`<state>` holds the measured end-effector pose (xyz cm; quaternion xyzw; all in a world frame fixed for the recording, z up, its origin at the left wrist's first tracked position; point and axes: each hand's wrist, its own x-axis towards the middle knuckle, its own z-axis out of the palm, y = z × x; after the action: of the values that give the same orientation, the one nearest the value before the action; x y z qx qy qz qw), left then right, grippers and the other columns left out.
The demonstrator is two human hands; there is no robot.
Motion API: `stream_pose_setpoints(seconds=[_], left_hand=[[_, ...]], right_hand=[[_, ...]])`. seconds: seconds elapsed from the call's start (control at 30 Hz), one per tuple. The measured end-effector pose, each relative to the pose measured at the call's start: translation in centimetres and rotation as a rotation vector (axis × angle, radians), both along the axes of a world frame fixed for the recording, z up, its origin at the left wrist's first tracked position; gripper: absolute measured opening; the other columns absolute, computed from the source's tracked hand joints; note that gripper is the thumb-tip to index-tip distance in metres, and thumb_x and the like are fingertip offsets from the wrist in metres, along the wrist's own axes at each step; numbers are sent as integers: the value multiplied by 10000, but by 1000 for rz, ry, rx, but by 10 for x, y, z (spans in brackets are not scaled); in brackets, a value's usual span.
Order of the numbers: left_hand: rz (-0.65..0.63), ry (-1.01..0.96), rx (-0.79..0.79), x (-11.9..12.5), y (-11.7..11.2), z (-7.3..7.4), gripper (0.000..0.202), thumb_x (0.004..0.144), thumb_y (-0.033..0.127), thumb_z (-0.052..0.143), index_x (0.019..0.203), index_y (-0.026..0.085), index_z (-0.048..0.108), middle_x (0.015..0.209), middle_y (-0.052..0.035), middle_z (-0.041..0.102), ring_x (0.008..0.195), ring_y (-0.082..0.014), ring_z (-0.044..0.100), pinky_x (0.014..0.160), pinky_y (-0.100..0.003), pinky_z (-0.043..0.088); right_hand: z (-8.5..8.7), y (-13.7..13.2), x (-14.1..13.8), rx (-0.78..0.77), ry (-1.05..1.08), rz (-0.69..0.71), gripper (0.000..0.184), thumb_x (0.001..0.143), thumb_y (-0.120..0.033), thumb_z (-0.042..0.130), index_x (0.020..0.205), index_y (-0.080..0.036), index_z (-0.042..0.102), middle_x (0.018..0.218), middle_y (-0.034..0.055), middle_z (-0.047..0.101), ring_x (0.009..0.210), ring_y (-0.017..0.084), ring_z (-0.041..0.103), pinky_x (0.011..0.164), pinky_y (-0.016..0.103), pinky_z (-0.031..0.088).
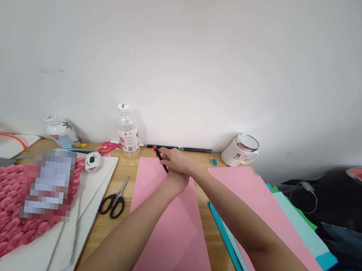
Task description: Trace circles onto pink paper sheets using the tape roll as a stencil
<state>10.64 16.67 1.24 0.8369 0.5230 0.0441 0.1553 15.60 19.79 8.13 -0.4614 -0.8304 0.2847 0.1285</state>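
Observation:
A sheet of pink paper (173,234) lies on the wooden table in front of me. Over its far part, my right hand (175,160) is closed round a slim black pen (161,160) with a red end, which tilts up toward the left. My left hand (178,182) is directly below and against the right one; its fingers are hidden, so I cannot tell whether it also touches the pen. Black-handled scissors (116,200) lie just left of the paper, blades pointing away from me.
A plastic bottle (129,136), black markers (195,150) and a white mug (240,151) line the wall. Pink paper flowers (2,203) and a white tape dispenser (93,162) sit at left. More pink paper (246,190) and blue sheets (328,259) lie at right.

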Motion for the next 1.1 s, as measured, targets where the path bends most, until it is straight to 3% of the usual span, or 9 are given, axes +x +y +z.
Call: stream_pose_setpoints(seconds=[0.1,0.23,0.4,0.53,0.7,0.97,1.1], left_hand=[[-43,116,-31,1,0,7,419,828,109,451,1237,150,529,1180,-139,588,1112,-323,508,979,-468,385],[-101,214,-52,2,0,15,424,740,48,541,1144,172,580,1172,-137,604,1119,-321,500,947,-448,392],[-111,268,-30,1,-7,25,590,682,24,617,1243,174,511,1319,-190,508,1231,-382,419,909,-472,407],[-113,296,-4,0,-12,36,570,711,28,613,1257,152,501,1280,-210,516,1188,-373,465,893,-478,425],[-129,317,14,-1,-15,44,637,662,-7,654,1262,131,489,1260,-204,507,1154,-361,494,881,-458,444],[-175,275,36,-8,-15,49,462,716,-32,570,1148,129,540,1245,-183,510,1134,-314,510,916,-434,428],[-184,232,46,-12,-14,51,404,731,-45,518,1091,133,562,1179,-170,523,1068,-284,532,891,-394,430]], right_hand=[[-2,4,-1,37,35,-36,144,802,-122,575,902,-224,552,684,-33,606,650,147,547,577,214,344],[-4,14,1,79,96,-138,212,821,-107,563,993,-229,539,724,-30,645,662,143,564,603,216,369],[-12,24,12,121,139,-323,170,837,-144,579,987,-209,533,710,-13,666,629,149,573,616,239,393],[-19,27,23,167,156,-504,180,841,-166,591,1003,-202,522,724,5,680,659,166,604,640,254,408],[-24,24,36,213,143,-634,168,848,-179,577,1003,-184,513,756,35,700,706,192,631,673,274,413],[-31,9,62,232,159,-824,167,823,-209,591,973,-175,526,747,49,708,738,220,663,731,311,438],[-33,-7,79,231,344,-938,193,788,-277,625,927,-174,539,692,33,684,679,210,667,738,336,481]])
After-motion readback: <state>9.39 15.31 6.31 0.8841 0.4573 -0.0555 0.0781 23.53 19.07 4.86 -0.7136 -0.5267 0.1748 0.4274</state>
